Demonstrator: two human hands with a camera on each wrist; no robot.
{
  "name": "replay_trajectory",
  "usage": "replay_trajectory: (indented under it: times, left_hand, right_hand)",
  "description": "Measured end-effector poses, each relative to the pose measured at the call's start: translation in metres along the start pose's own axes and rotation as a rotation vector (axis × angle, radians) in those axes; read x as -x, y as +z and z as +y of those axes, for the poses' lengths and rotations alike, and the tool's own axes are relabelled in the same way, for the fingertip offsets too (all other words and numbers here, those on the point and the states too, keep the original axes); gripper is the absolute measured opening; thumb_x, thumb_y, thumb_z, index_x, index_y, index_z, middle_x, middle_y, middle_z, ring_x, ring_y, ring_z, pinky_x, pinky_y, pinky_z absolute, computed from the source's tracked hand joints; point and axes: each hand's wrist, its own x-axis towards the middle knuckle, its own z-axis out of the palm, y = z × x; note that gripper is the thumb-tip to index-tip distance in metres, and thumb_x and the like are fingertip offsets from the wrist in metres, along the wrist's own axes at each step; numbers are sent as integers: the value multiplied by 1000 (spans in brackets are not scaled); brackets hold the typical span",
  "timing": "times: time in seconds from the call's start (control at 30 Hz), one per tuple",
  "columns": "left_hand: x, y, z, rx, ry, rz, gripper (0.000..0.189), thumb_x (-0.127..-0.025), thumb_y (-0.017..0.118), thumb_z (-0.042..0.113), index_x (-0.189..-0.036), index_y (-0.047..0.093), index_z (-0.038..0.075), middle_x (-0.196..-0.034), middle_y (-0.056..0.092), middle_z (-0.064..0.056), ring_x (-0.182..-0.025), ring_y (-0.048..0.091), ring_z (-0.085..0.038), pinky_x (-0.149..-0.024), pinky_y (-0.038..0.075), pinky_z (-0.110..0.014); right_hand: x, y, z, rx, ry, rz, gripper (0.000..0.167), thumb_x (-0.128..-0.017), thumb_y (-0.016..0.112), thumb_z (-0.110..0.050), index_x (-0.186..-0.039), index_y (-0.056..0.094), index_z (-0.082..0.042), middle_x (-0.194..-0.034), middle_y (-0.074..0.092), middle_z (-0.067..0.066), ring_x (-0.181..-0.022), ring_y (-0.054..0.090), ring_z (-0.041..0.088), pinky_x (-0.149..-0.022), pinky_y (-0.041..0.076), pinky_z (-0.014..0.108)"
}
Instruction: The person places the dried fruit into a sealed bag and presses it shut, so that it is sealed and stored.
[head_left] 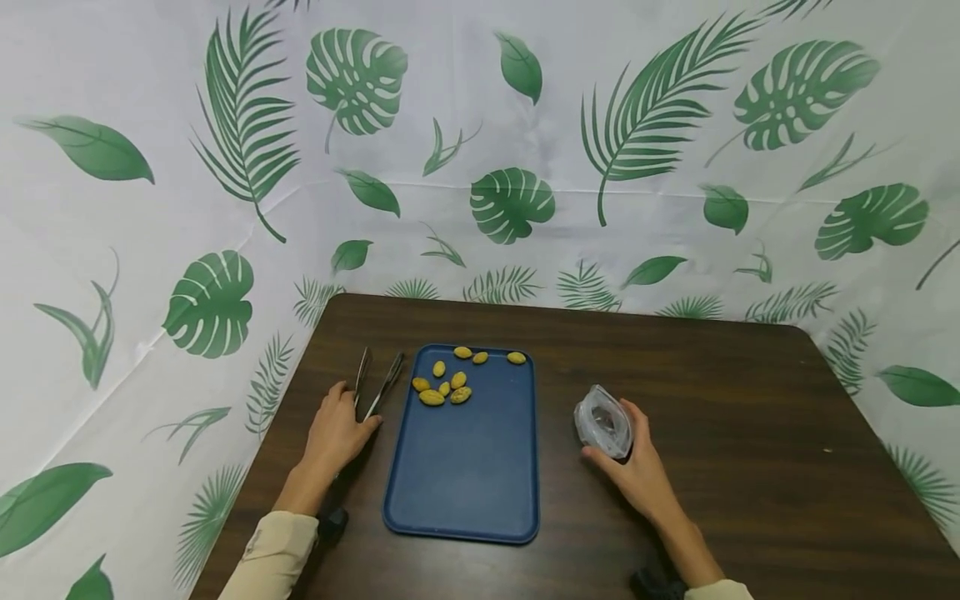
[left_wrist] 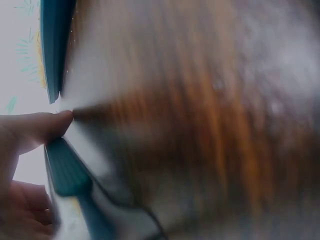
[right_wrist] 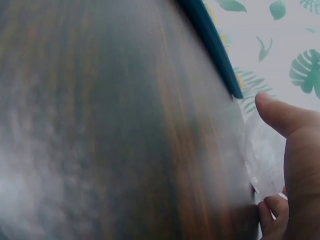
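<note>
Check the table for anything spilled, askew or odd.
Nothing looks spilled: the yellow pieces lie in the tray. Only a small pale mark on the dark table, right of the right hand, stands out; too small to identify.

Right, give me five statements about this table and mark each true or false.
1. The left hand holds tongs. True.
2. Yellow pieces lie on the tray. True.
3. The tray is red. False: it is blue.
4. The right hand holds a clear container. True.
5. The container is left of the tray. False: it is to the tray's right.
</note>
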Motion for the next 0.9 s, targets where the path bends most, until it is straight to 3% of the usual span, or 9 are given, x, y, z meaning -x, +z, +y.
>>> replay_trajectory:
  times: [0.5, 0.73, 0.9]
  left_hand:
    - [5, -6, -3, 23, 26, 57, 59, -92, 74, 16, -137, 53, -18, -147, 50, -33, -132, 51, -52, -107, 44, -63]
    - [13, -16, 0, 25, 24, 86, 56, -93, 73, 20, -138, 55, -8, -138, 60, -28, -116, 63, -53, -91, 50, -66]
    - [19, -21, 5, 0, 36, 81, 58, -94, 72, 22, -145, 54, 0, -139, 63, -26, -114, 65, -52, -87, 52, -66]
  right_hand:
    - [0, 5, 0, -23, -5, 17, 104, -85, 86, -37, -164, 19, -23, -157, 43, 17, -134, 51, 35, -104, 41, 59]
    - [0, 4, 0, -30, -12, 15, 105, -84, 86, -36, -164, 20, -24, -160, 40, 17, -139, 47, 36, -107, 39, 61]
    - [-1, 3, -1, -26, -14, 19, 105, -83, 87, -37, -164, 21, -22, -162, 39, 17, -142, 45, 37, -108, 38, 63]
